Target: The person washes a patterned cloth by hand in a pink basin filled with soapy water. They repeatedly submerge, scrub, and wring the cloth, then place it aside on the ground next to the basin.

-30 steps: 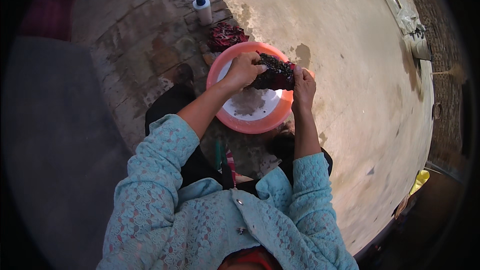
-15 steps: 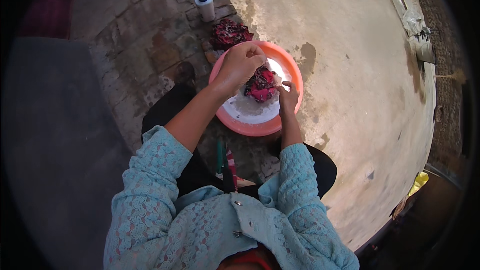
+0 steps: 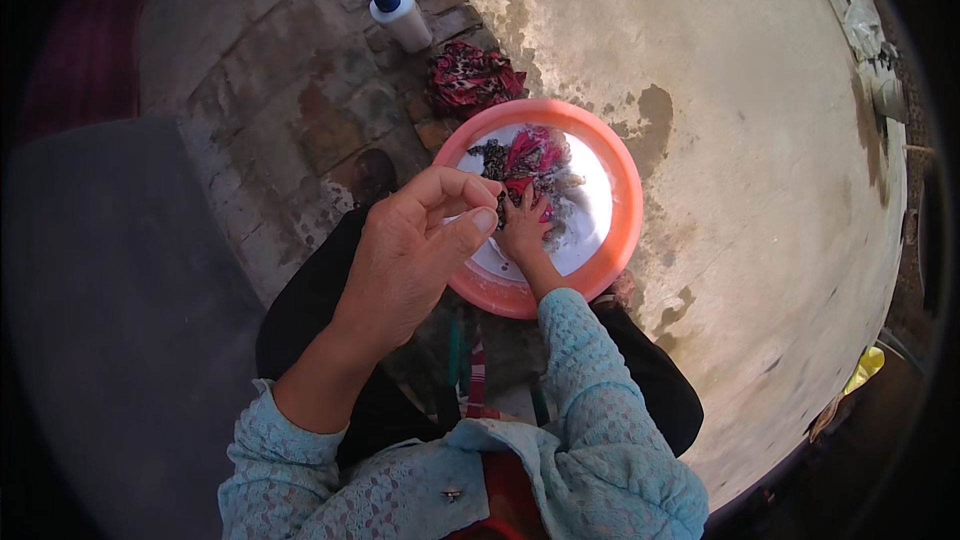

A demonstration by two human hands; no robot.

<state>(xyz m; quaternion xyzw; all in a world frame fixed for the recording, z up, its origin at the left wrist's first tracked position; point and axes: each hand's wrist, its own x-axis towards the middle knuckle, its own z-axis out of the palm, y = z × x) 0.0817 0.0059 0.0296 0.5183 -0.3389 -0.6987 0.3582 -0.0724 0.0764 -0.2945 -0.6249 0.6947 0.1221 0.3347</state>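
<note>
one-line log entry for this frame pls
left hand: raised beside basin, holds nothing | right hand: in orange basin, on red-black cloth | white bottle on bricks

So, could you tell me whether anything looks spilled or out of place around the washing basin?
Dark wet patches stain the pale concrete beside the orange basin, as if water splashed out. A crumpled red patterned cloth lies on the bare bricks by the white bottle. Nothing looks damaged.

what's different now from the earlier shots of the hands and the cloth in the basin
The left hand has let go of the red-and-black cloth and lifted toward the camera. The cloth, earlier held up by both hands, now lies in the orange basin under the right hand. The white bottle and the other cloth stayed put.
</note>
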